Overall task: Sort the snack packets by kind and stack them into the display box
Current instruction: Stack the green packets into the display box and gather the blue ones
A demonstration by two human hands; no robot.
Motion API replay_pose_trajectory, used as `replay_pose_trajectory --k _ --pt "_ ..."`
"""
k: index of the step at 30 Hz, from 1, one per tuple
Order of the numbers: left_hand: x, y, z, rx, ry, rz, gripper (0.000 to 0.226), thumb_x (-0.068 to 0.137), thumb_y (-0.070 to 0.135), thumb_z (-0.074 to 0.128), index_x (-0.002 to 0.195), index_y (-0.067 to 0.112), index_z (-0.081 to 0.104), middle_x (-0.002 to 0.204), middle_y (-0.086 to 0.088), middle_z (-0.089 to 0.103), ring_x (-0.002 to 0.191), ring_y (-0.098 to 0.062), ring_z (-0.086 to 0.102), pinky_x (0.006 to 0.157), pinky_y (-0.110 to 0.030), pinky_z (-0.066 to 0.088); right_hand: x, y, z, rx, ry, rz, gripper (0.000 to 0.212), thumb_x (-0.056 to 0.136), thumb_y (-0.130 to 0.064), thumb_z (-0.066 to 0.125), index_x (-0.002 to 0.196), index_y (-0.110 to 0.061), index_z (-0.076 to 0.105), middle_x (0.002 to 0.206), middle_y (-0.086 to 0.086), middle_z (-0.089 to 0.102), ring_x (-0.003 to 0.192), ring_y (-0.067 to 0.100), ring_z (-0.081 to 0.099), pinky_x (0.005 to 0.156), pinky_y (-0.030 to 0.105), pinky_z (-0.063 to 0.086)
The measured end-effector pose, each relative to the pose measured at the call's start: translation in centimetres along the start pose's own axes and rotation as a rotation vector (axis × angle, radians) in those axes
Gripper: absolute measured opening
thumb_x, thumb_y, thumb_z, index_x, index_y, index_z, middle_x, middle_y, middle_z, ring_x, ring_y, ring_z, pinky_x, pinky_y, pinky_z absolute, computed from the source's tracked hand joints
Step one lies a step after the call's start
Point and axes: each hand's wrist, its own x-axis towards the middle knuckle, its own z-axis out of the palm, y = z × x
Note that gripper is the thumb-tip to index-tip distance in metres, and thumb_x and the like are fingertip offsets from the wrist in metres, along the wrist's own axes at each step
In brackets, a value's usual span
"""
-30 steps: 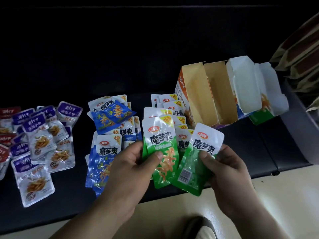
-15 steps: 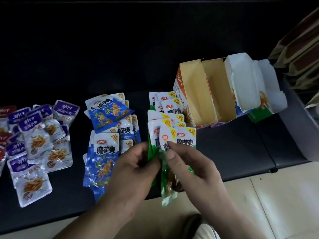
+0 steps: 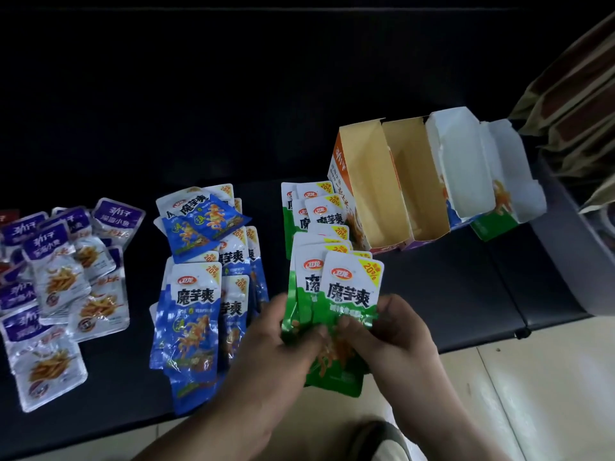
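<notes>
Two hands now share one bundle of green packets (image 3: 349, 294): the packet that the right hand (image 3: 396, 341) carried apart a second ago lies on the front of the fan in the left hand (image 3: 276, 354), and both grips are narrow, pinching the bundle on the near side of the display box (image 3: 366, 181). I judge the green kind is being squared into a stack, while the box seems empty. The hands cover the bundle's lower part, so its count is unclear, and the purple packets (image 3: 60, 271) far left of the box are cut off.
</notes>
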Motion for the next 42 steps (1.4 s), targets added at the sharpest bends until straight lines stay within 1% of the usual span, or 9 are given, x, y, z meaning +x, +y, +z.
replay_pose_trajectory --k 5,11,15,19,23,27,32,37,42 --pt "0.2 -0.4 0.3 -0.014 0.015 -0.002 0.031 0.088 0.009 0.079 0.108 0.031 0.074 0.094 0.012 0.08 0.087 -0.007 0.077 0.082 -0.035 0.063 0.6 0.6 -1.1 -0.15 -0.017 0.047 0.011 0.092 -0.021 0.073 0.098 -0.029 0.069 0.088 0.001 0.079 0.081 0.022 0.076 0.079 0.053 0.062" --pt "4.0 -0.5 0.1 0.061 0.205 0.136 0.023 0.092 0.011 0.075 0.105 0.029 0.07 0.093 0.017 0.079 0.082 0.002 0.074 0.067 -0.014 0.054 2.9 2.3 -2.6 -0.701 0.126 -0.481 0.03 0.091 -0.036 0.07 0.12 -0.036 0.064 0.12 -0.018 0.067 0.11 0.009 0.065 0.082 0.034 0.058" --pt "6.4 -1.1 0.7 0.478 0.162 0.184 0.018 0.095 0.031 0.07 0.112 0.03 0.066 0.099 0.014 0.074 0.083 0.001 0.068 0.068 -0.021 0.054 4.2 4.4 -2.6 -0.988 -0.01 -0.52 0.055 0.085 -0.051 0.061 0.139 -0.042 0.054 0.158 -0.013 0.041 0.139 0.016 0.048 0.085 0.04 0.06" --pt "7.0 -0.3 0.8 0.928 0.191 0.253 0.035 0.092 0.055 0.063 0.11 0.025 0.059 0.095 0.005 0.071 0.086 -0.019 0.07 0.066 -0.031 0.054 5.1 5.6 -3.2 -1.084 0.05 -0.586 0.063 0.08 -0.047 0.075 0.139 -0.036 0.054 0.158 -0.011 0.04 0.133 0.019 0.054 0.072 0.035 0.061" --pt "6.7 0.5 0.6 1.18 0.221 0.324 0.055 0.092 0.066 0.058 0.126 0.024 0.043 0.097 0.003 0.069 0.092 -0.022 0.072 0.062 -0.032 0.05 5.5 5.3 -3.5 -1.087 0.046 -0.632 0.06 0.079 -0.054 0.065 0.136 -0.037 0.057 0.157 -0.011 0.041 0.123 0.021 0.06 0.07 0.036 0.062" --pt "6.0 -0.6 0.4 1.0 0.125 0.571 0.041 0.092 0.045 0.07 0.124 0.031 0.05 0.091 0.014 0.059 0.082 -0.015 0.069 0.058 -0.027 0.041 5.8 4.0 -4.7 -0.804 0.044 -0.591 0.045 0.083 -0.053 0.062 0.125 -0.037 0.068 0.142 -0.02 0.054 0.119 0.005 0.063 0.084 0.037 0.061" --pt "5.6 -2.4 -0.7 0.899 -0.014 0.653 0.033 0.089 0.038 0.075 0.12 0.036 0.063 0.112 0.026 0.053 0.087 0.001 0.062 0.065 -0.017 0.05 6.4 2.0 -7.8 -0.634 0.328 -0.573 0.019 0.086 -0.031 0.078 0.105 -0.032 0.075 0.099 -0.02 0.069 0.09 0.006 0.067 0.075 0.038 0.058" --pt "4.8 -0.9 -1.3 0.902 -0.11 0.548 0.047 0.082 0.028 0.085 0.111 0.054 0.059 0.115 0.04 0.048 0.073 0.007 0.065 0.057 -0.017 0.053 9.6 -1.6 -12.6 -0.792 0.656 -0.576 0.038 0.087 -0.025 0.075 0.124 -0.021 0.068 0.136 0.006 0.054 0.123 0.03 0.053 0.09 0.042 0.053" --pt "4.8 3.1 2.2 0.811 -0.156 0.488 0.034 0.096 0.031 0.07 0.113 0.055 0.054 0.115 0.03 0.055 0.095 0.006 0.061 0.073 -0.016 0.049 12.4 -4.5 -15.2 -0.975 0.55 -0.436 0.044 0.093 -0.036 0.065 0.136 -0.029 0.057 0.165 0.003 0.028 0.131 0.029 0.054 0.075 0.04 0.055"
